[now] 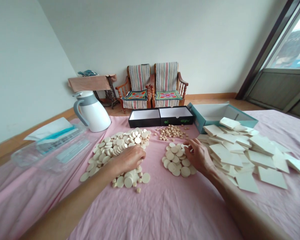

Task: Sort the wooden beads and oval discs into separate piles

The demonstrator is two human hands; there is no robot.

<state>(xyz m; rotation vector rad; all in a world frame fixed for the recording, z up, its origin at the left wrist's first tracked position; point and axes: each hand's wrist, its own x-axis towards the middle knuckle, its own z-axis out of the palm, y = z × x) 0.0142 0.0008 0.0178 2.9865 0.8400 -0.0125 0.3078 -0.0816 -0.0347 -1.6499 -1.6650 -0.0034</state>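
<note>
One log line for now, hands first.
left hand: at left disc pile; right hand: at right disc pile; square tiles: heaped right; most small wooden pieces: in front of black boxes

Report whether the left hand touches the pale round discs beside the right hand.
Apart; the head view shows pink cloth between the left hand and those discs.

The left hand was curled over a big heap of flat round bits on a pink cloth; what it held was hidden; the right hand was bent over a smaller round heap; tiny wooden balls lay near the black boxes; square bits lay piled by a blue box; a white jug stood on the left; two chairs with stripy covers stood by the wall
</note>
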